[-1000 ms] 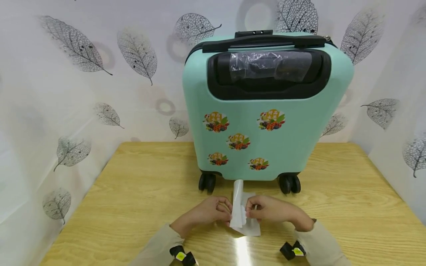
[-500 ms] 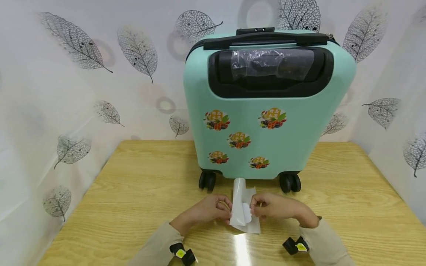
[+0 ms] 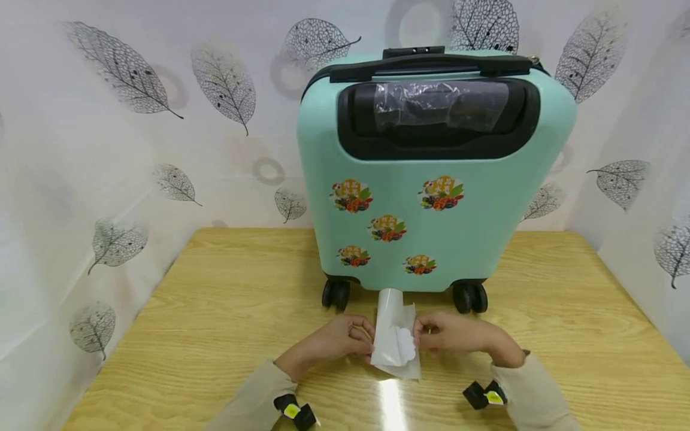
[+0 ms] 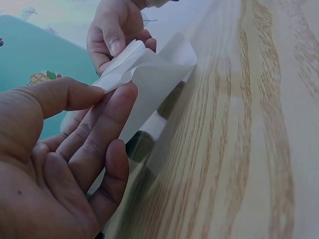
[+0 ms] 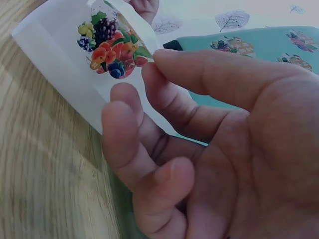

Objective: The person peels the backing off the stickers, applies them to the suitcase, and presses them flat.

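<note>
My left hand (image 3: pixel 342 340) pinches the left edge of a white, curled backing sheet (image 3: pixel 387 326) between thumb and fingertips, just above the table. At the sheet's right side, my right hand (image 3: pixel 455 335) pinches the edge of a round-ish sticker (image 3: pixel 406 344), whose white back faces up in the head view. Printed fruit shows on the sticker's face (image 5: pixel 114 47) in the right wrist view. It is partly lifted, its left part still against the sheet. Behind both hands stands a mint-green suitcase (image 3: pixel 480 209) bearing several similar fruit stickers (image 3: pixel 387 228).
The suitcase's black wheels (image 3: pixel 469 297) rest on the wooden table (image 3: pixel 232 287) just beyond the sheet. A black handle recess (image 3: pixel 436 149) sits high on its front, with plastic film over the grip. A leaf-patterned wall covering (image 3: pixel 232 167) encloses the back and sides.
My right hand has moved to the right, drawing the sticker along, and more of its white back shows. The sheet's curl has widened, while my left hand stays almost in place.
</note>
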The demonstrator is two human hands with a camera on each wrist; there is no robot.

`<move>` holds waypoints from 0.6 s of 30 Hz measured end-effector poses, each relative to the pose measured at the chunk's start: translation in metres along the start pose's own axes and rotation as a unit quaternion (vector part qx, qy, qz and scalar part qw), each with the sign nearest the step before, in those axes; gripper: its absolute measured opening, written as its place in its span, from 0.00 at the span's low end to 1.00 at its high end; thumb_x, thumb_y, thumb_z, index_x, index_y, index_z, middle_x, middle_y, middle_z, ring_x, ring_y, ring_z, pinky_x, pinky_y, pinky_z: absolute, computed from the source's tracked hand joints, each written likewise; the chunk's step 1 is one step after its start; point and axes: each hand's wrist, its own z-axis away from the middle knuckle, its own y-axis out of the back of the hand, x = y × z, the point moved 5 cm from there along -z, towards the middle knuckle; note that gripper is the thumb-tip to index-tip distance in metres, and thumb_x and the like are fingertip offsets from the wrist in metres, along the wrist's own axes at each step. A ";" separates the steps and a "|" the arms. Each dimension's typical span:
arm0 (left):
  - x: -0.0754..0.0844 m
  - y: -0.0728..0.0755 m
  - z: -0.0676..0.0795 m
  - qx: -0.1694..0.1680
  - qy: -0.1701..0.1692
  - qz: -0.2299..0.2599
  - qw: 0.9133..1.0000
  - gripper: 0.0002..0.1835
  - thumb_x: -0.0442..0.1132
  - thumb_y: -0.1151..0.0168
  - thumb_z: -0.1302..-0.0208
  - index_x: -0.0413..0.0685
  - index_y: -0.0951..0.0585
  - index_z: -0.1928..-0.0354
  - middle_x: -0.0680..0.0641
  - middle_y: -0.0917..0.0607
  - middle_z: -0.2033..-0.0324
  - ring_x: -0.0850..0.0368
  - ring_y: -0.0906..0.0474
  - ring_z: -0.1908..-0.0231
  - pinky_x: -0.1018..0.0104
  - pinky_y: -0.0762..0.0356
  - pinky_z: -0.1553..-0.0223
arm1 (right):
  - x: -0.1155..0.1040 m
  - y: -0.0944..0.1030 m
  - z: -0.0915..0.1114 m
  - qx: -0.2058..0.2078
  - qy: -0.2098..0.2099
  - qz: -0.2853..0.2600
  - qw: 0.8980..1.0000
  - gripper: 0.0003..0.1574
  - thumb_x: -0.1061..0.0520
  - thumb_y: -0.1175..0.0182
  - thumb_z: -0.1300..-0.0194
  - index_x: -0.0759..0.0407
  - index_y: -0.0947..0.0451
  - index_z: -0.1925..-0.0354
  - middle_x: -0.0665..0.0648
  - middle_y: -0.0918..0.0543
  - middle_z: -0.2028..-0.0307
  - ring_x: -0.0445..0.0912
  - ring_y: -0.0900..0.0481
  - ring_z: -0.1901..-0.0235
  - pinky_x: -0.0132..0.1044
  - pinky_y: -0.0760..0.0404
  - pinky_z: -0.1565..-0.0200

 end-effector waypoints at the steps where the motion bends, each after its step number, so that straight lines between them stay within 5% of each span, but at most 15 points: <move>1: 0.000 0.000 0.000 -0.001 -0.003 -0.003 1.000 0.08 0.26 0.41 0.39 0.33 0.24 0.58 0.33 0.13 0.68 0.63 0.18 0.74 0.71 0.22 0.68 | 0.000 0.001 0.001 0.001 -0.001 0.001 1.000 0.12 0.58 0.47 0.29 0.66 0.25 0.66 0.52 0.25 0.74 0.38 0.29 0.76 0.30 0.28 0.74; 18: 0.001 0.003 0.001 -0.002 -0.009 -0.015 1.000 0.07 0.28 0.41 0.38 0.35 0.24 0.58 0.36 0.13 0.70 0.62 0.18 0.74 0.71 0.21 0.66 | 0.000 0.015 0.017 -0.008 0.002 -0.026 1.000 0.09 0.62 0.50 0.30 0.69 0.27 0.64 0.51 0.27 0.76 0.34 0.36 0.80 0.27 0.36 0.79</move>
